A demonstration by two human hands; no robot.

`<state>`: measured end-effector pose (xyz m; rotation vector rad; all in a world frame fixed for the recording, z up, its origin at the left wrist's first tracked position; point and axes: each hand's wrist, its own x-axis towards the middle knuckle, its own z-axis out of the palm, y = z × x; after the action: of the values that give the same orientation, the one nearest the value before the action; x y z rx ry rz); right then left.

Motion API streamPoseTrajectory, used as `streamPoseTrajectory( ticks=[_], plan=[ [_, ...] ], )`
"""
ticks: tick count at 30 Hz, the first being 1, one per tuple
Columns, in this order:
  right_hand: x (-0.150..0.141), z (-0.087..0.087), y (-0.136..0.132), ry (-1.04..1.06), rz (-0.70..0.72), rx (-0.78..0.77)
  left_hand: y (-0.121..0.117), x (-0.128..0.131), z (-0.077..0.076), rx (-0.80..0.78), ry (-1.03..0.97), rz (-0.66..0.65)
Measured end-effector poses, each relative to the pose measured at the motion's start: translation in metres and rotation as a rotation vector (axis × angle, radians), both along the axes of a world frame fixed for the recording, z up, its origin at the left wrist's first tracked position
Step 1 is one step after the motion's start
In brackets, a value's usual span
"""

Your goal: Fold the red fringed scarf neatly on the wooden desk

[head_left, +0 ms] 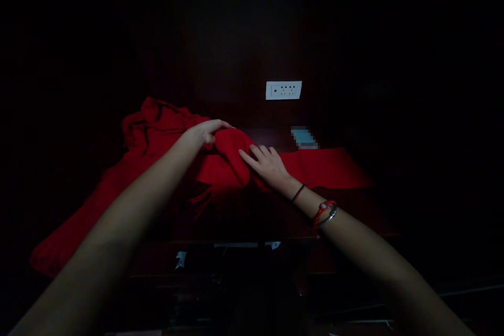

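Observation:
A red scarf with a fringed end lies across a dark tabletop, its right part flat and its middle bunched into a raised fold. My left hand is closed on this fold from the left, with part of its fingers hidden behind the cloth. On the fold's right side rests my right hand, fingers stretched out and apart against the fabric. Loose fringe hangs below the fold. Left of my hands, a heap of more red fringed cloth is piled up and spills toward the front left.
A white wall socket sits on the dark panel behind the table. Behind the scarf lies a pixelated bluish rectangle. Torn pale scraps show beneath the table's front edge. The surroundings are very dark.

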<state>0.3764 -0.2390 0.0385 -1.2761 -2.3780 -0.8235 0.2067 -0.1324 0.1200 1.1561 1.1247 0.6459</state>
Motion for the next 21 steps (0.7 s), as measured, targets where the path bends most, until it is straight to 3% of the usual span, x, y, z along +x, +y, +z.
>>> streamPoseTrajectory(
  ticks=[3,7,14,21],
  plan=[
    [-0.003,-0.001,0.001,-0.063,0.06,0.014,-0.002,0.005,-0.001,-0.044,0.03,0.055],
    [-0.001,-0.003,0.003,0.026,0.047,0.001,-0.003,0.006,-0.002,-0.035,0.014,0.098],
    [0.009,0.011,0.003,0.483,-0.168,0.049,0.003,0.006,-0.006,-0.002,-0.038,0.134],
    [0.011,0.009,-0.005,0.057,0.011,-0.022,-0.002,0.024,-0.005,-0.029,-0.073,0.039]
  ],
)
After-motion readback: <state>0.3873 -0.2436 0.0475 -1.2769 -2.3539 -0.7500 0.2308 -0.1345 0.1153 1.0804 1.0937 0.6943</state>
